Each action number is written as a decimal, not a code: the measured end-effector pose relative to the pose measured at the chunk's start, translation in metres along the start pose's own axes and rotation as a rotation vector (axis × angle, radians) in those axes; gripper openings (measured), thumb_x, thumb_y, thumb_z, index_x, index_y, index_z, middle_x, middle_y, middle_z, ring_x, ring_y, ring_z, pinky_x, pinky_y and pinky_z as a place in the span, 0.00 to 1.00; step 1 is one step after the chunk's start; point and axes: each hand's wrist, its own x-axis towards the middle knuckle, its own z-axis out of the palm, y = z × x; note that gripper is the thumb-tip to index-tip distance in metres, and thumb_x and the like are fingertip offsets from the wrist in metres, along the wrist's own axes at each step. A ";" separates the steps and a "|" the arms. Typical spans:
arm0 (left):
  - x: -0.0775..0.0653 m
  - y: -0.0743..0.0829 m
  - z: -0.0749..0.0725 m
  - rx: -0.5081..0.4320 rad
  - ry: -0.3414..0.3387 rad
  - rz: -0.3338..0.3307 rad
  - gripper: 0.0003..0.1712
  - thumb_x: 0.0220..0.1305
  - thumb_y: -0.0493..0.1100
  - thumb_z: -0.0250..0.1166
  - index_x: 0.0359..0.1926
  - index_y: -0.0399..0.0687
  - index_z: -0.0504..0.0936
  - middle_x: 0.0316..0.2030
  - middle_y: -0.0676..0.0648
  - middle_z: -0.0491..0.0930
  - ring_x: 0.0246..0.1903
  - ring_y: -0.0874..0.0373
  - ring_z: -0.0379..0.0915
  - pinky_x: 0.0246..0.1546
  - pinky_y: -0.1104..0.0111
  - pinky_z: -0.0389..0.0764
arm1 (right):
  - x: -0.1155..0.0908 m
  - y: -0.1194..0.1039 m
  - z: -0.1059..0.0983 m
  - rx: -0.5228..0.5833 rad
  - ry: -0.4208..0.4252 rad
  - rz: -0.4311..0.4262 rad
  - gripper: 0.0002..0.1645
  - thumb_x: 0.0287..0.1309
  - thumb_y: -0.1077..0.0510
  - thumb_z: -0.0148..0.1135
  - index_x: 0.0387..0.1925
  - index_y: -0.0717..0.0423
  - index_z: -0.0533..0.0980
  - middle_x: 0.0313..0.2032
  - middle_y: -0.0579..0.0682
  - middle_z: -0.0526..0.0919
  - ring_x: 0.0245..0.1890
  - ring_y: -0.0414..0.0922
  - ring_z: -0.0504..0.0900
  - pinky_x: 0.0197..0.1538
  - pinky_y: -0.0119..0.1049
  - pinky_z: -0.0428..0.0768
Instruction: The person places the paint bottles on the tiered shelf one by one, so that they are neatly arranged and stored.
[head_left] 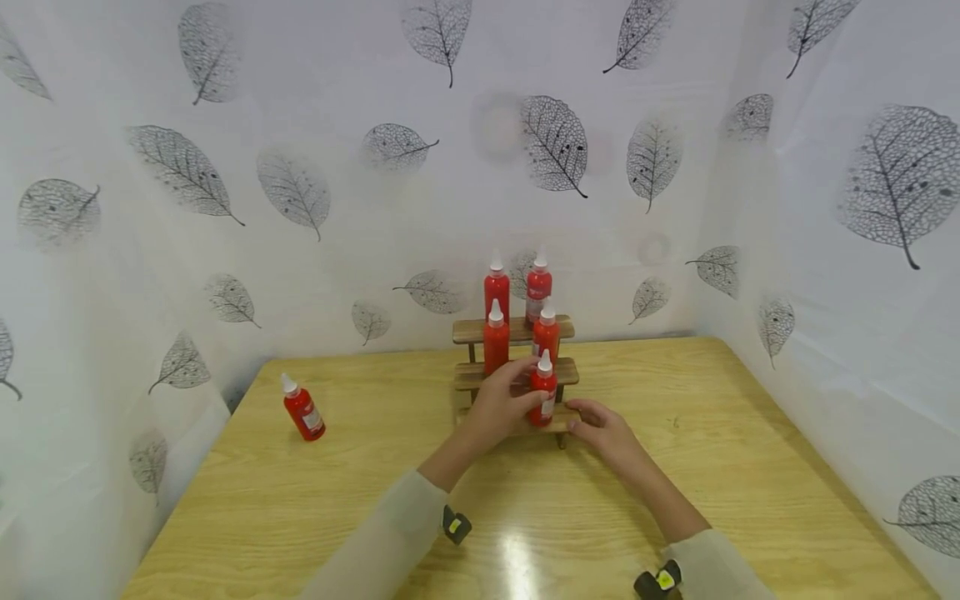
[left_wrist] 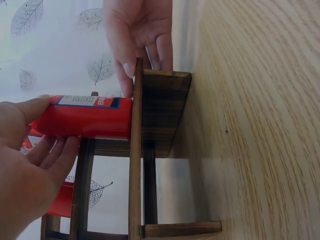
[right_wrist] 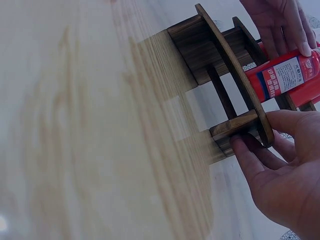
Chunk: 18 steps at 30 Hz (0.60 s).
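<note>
My left hand grips a red squeeze bottle with a white pointed cap, its fingers and thumb around the sides. This bottle stands upright at the right part of the lowest step of a dark wooden three-step rack. At the rack's right end, my right hand holds the tip of that lowest step between thumb and fingers, as the right wrist view shows with the step's end. Two red bottles stand on the middle step and two more on the top one.
Another red bottle stands alone at the left of the light wooden table. A white curtain with a leaf print hangs behind the table and along both sides. The rack stands near the table's back edge.
</note>
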 end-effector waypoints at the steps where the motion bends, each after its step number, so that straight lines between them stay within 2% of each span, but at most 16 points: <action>1: 0.001 0.000 0.001 0.005 0.000 -0.004 0.31 0.65 0.41 0.70 0.68 0.53 0.74 0.59 0.49 0.79 0.56 0.56 0.78 0.58 0.64 0.82 | 0.000 0.000 0.000 0.000 0.001 0.000 0.31 0.69 0.48 0.62 0.68 0.55 0.71 0.72 0.63 0.65 0.75 0.63 0.58 0.72 0.59 0.67; 7: 0.000 -0.001 0.001 0.000 -0.002 -0.024 0.32 0.65 0.42 0.70 0.69 0.55 0.72 0.61 0.49 0.77 0.58 0.56 0.77 0.59 0.63 0.81 | -0.002 -0.003 0.001 0.000 -0.005 -0.003 0.31 0.69 0.49 0.61 0.68 0.56 0.70 0.72 0.64 0.65 0.75 0.64 0.57 0.72 0.59 0.67; 11: -0.004 -0.002 -0.004 -0.039 0.011 -0.014 0.32 0.66 0.40 0.69 0.69 0.53 0.72 0.60 0.48 0.78 0.57 0.55 0.77 0.59 0.64 0.81 | -0.001 -0.004 0.001 0.010 -0.010 -0.015 0.31 0.70 0.50 0.61 0.69 0.58 0.69 0.72 0.64 0.65 0.75 0.63 0.56 0.72 0.57 0.66; 15: -0.010 -0.006 -0.015 -0.059 0.021 0.007 0.30 0.66 0.41 0.69 0.68 0.52 0.73 0.59 0.47 0.78 0.57 0.53 0.77 0.58 0.64 0.82 | 0.000 -0.001 0.001 0.013 -0.012 -0.011 0.32 0.69 0.49 0.62 0.68 0.57 0.69 0.72 0.63 0.65 0.76 0.62 0.56 0.73 0.57 0.66; 18: -0.018 -0.010 -0.028 -0.039 0.032 0.011 0.31 0.66 0.42 0.70 0.68 0.50 0.73 0.60 0.46 0.78 0.59 0.52 0.76 0.58 0.61 0.82 | 0.000 0.001 -0.001 0.012 -0.011 -0.009 0.32 0.68 0.48 0.63 0.68 0.56 0.70 0.72 0.62 0.65 0.76 0.62 0.56 0.73 0.58 0.65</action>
